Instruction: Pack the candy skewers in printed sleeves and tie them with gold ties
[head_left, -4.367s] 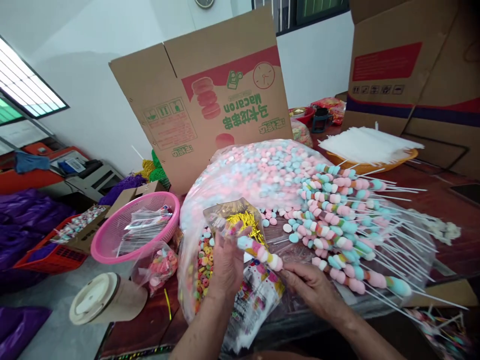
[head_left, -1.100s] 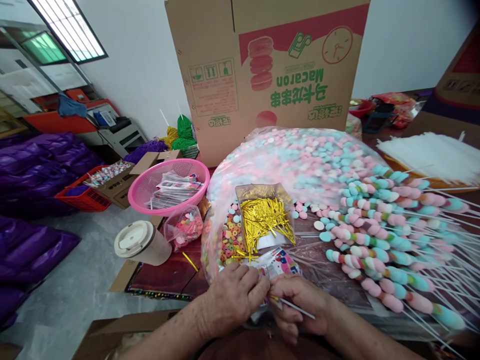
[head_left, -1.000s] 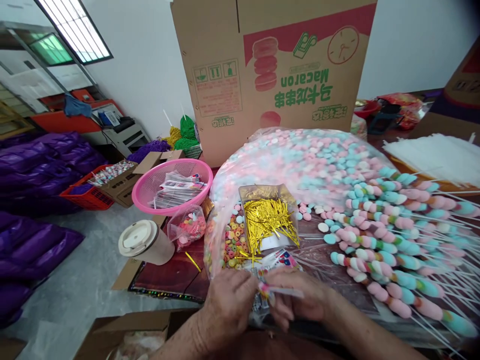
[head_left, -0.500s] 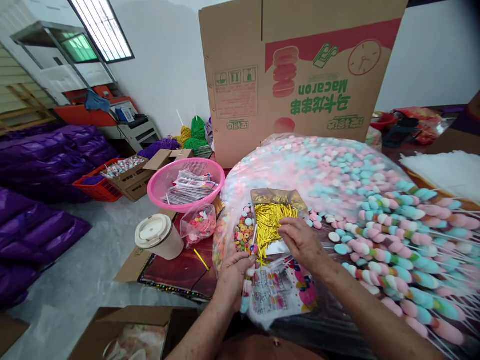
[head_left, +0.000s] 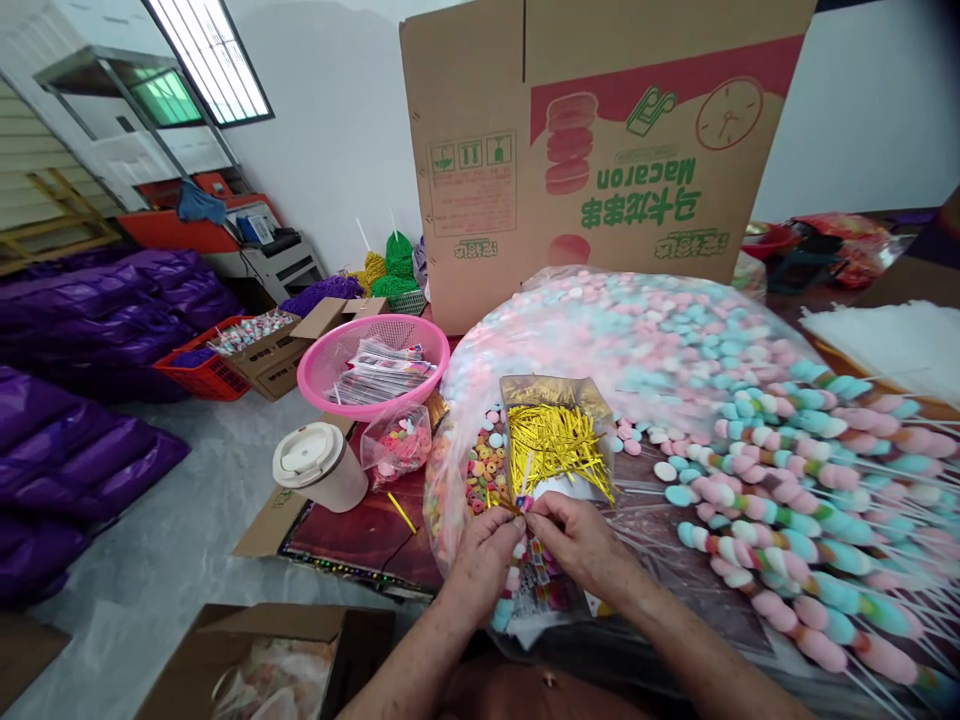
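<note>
Pastel marshmallow candy skewer, pink, white and blue, seemingly sleeved in clear printed film, is at the near edge of the counter, in your left hand. Its candy end points near, and its thin white stick points to the far side, over the edge of the heap of shiny gold metallic ties. Your left hand is closed around the upper candy, with its thumb up by the neck of the film. Your right hand meets it there, fingertips pinched together, apparently on a thin gold metallic tie; your fingers hide much of that grip.

You look to be at the fastening step: securing the tie where the film gathers around the stick. The next move calls for a firm twist of the tie's ends with your right hand, while your left holds the skewer from turning. Keep the film bunched, or the neck could slip loose.

Under your hands lies the stack of glossy printed plastic wrappers. To the right, the pile of bare pastel marshmallow skewers on white sticks looks unwrapped, so this step likely repeats.
</note>
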